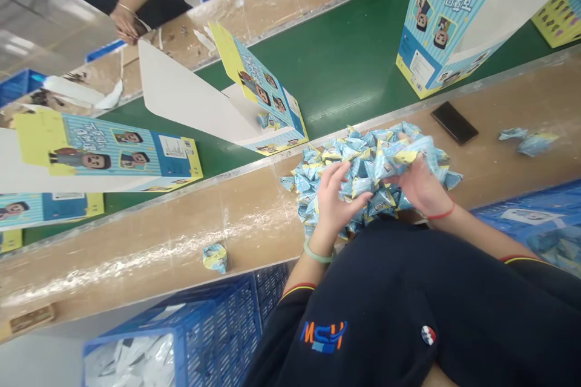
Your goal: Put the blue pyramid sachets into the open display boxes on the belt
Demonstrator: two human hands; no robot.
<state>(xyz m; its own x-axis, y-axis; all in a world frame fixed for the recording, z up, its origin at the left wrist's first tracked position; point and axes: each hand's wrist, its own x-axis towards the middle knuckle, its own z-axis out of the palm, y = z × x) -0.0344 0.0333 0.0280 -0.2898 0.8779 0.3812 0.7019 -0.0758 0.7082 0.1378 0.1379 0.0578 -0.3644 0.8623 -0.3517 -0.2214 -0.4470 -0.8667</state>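
A heap of small blue-and-yellow foil packets [313, 172] lies on the brown bench close to my body. My left hand [336, 199] is over the left part of the heap, thumb and fingers spread apart, with nothing held between them. My right hand [420, 184] is closed around several packets [403, 157] at the right side of the heap. Its fingers are partly hidden by those packets. Beyond the heap, an open printed carton [272, 103] stands on the green conveyor belt with a few packets inside.
More open cartons [131, 151] stand on the belt [349, 60] at left, and a tall one [440, 24] at right. A phone [454, 123] and loose packets [538, 143] lie on the bench. Blue crates [218, 326] sit below. Another person's hand [127, 24] is across the belt.
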